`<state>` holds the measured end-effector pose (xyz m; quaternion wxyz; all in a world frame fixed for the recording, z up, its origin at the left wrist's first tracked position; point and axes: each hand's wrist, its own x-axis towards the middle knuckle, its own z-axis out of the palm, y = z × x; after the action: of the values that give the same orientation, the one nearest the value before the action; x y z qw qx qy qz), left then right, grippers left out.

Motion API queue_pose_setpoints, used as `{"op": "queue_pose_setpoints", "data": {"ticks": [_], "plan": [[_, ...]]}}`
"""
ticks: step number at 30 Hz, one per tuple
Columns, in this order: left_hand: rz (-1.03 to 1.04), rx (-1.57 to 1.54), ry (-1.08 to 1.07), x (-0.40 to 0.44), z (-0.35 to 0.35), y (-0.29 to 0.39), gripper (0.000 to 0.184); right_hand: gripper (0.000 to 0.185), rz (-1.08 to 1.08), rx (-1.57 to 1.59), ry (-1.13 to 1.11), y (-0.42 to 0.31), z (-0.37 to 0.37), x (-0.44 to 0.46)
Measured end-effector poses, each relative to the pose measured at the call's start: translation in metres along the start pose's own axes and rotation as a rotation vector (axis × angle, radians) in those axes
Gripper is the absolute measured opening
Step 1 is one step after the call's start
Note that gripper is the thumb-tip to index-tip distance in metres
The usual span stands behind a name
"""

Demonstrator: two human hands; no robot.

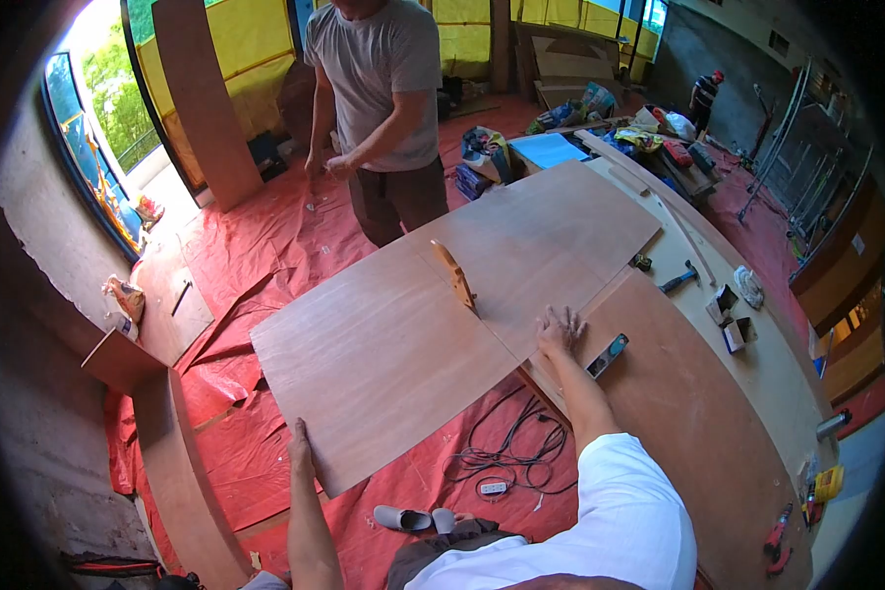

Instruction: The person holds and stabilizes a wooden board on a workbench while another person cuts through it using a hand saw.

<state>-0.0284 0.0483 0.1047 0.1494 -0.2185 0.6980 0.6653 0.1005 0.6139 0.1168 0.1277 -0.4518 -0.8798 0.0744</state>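
A large plywood sheet lies over the workbench, its left part jutting out past the bench above the floor. At the sheet's near left corner, my left hand grips the edge, the fingers partly hidden. My right hand rests flat with fingers spread on the sheet near a straight line across it. An orange-brown, long narrow tool lies on the sheet beyond that line; I cannot make out its exact kind. Beside my right forearm sits a small teal tool on a second board.
Across the sheet stands a person in a grey shirt. A hammer, a tape measure and small open boxes lie on the right. A black cable coils on the red floor covering. Another person is far back.
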Motion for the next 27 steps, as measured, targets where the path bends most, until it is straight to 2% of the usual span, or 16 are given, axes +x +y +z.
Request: {"op": "queue_pose_setpoints", "data": {"ticks": [3,6,15,21,27], "plan": [[0.092,-0.068,-0.054,0.008,-0.002,-0.010,0.066,0.052,0.001,0.019,-0.002,0.001,0.003,0.000],[0.031,-0.136,-0.125,0.016,-0.005,-0.014,0.064,0.052,-0.001,0.010,-0.006,0.001,0.005,0.001],[-0.011,-0.029,-0.013,0.008,-0.001,-0.005,0.065,0.051,0.004,-0.003,0.008,-0.002,0.003,0.002],[0.071,-0.143,-0.133,0.042,-0.014,-0.034,0.063,0.049,-0.015,-0.010,0.055,0.002,0.012,0.002],[0.000,-0.082,-0.115,0.050,-0.017,-0.039,0.065,0.050,-0.035,-0.032,0.055,0.005,0.018,0.003]]}}
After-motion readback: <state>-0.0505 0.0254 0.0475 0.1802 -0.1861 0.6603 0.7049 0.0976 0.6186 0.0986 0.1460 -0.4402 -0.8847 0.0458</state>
